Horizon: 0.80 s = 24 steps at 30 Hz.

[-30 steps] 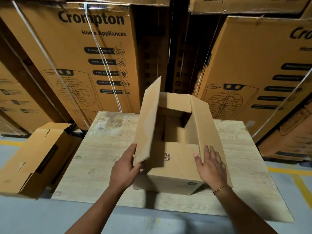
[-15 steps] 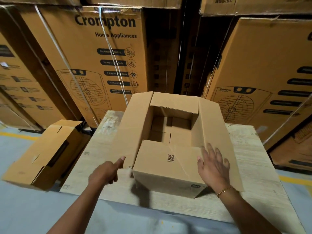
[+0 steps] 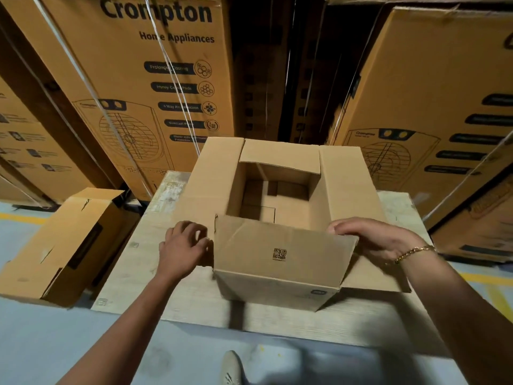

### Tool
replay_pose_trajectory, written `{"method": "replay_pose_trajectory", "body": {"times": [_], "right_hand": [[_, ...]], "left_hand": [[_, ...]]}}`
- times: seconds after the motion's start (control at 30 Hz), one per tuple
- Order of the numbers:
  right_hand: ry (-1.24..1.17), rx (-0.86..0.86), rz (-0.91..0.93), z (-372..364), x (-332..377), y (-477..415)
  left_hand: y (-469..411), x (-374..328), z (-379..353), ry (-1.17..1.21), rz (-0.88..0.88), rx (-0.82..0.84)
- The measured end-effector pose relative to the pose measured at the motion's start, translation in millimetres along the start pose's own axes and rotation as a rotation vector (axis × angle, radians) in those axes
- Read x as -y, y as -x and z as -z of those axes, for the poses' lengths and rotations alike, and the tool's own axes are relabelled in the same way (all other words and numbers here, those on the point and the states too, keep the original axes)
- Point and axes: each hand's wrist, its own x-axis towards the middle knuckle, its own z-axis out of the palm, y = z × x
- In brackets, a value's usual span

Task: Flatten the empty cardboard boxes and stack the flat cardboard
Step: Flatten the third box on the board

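Observation:
An empty brown cardboard box [image 3: 280, 262] stands on a pale wooden board [image 3: 177, 307], with its four top flaps folded outward and its inside bare. The near flap carries a small QR code. My left hand [image 3: 181, 250] is at the box's near-left corner, its fingers curled against the edge of the near flap. My right hand [image 3: 372, 240], a gold bracelet on its wrist, grips the near-right corner, with the fingertips over the rim.
A second brown box [image 3: 63, 245] lies tilted on the grey floor to the left of the board. Tall strapped Crompton cartons [image 3: 155, 79] form a wall close behind. My shoe [image 3: 230, 368] shows at the bottom edge. Yellow floor lines run along both sides.
The left flap, upright a second ago, now lies folded outward. My left hand has let it go and come to the near-left corner. My right hand shifted from the right flap to the near-right corner.

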Motion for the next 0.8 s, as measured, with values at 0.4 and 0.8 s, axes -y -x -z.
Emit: {"method": "replay_pose_trajectory", "body": {"times": [0.4, 0.8], "right_hand": [[1.322, -0.272, -0.007, -90.0, -95.7, -12.2], [1.282, -0.408, 0.131, -88.4, -113.4, -23.2]], "left_hand": [[6.0, -7.3, -27.6, -0.261, -0.028, -0.072], [-31.5, -34.6, -34.2, -0.402, -0.227, -0.103]]}}
